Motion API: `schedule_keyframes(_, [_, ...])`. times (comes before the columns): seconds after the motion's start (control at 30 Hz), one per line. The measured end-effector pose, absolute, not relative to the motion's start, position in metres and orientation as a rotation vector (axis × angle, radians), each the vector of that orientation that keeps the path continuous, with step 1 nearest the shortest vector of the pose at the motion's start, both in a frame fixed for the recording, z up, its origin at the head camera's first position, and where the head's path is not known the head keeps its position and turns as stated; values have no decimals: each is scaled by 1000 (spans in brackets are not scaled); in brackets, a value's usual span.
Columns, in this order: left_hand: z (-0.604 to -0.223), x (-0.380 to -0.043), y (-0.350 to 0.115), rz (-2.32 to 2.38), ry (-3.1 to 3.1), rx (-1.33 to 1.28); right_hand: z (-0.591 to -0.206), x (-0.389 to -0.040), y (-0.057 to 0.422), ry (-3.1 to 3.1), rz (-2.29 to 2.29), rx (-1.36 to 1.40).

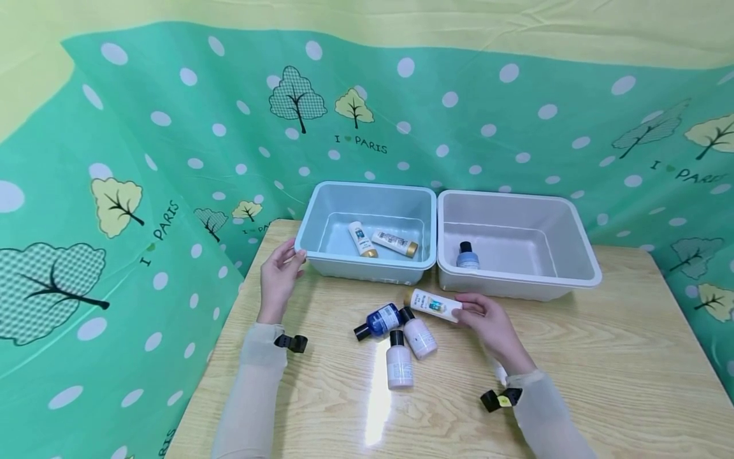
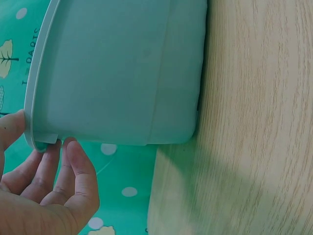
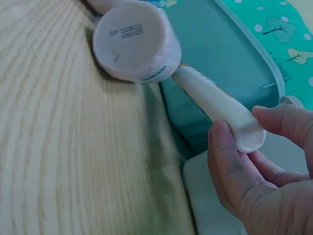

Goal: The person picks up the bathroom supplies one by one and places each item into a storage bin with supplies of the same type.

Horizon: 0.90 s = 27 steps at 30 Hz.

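With thumb and fingertips, my left hand [image 1: 278, 279] grips the front left corner of the light blue bin [image 1: 367, 270]; in the left wrist view its fingers [image 2: 83, 169] sit under the rim. My right hand [image 1: 494, 326] pinches the sealed end of a white squeeze tube [image 1: 434, 305], whose gold cap points left, just in front of the bins. Two similar tubes, one left [image 1: 361, 237] and one right [image 1: 392, 242], lie inside the blue bin. On the table near the held tube are a dark blue bottle [image 1: 383, 320] and two pale pink bottles [image 1: 420, 336] with black caps.
To the right of the blue bin stands a grey bin [image 1: 516, 286] holding a blue bottle [image 1: 467, 259] with a black cap. A white item [image 1: 500, 373] lies partly hidden under my right wrist. A patterned green cloth [image 1: 482, 140] hangs behind and left of the wooden table [image 1: 631, 357].
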<state>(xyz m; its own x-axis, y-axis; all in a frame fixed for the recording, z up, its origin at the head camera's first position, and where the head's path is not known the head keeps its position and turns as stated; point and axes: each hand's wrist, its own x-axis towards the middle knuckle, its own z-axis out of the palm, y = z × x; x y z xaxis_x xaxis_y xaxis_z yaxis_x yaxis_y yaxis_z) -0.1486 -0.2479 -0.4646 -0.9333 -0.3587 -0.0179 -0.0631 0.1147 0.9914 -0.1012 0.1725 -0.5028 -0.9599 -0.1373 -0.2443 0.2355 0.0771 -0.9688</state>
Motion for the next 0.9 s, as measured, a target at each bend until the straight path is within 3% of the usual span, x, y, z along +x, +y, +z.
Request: schedule_keyframes(0.9, [-466,-149,-248,-1925,-2156,415,-436,-93,162,1950,-2130,-114])
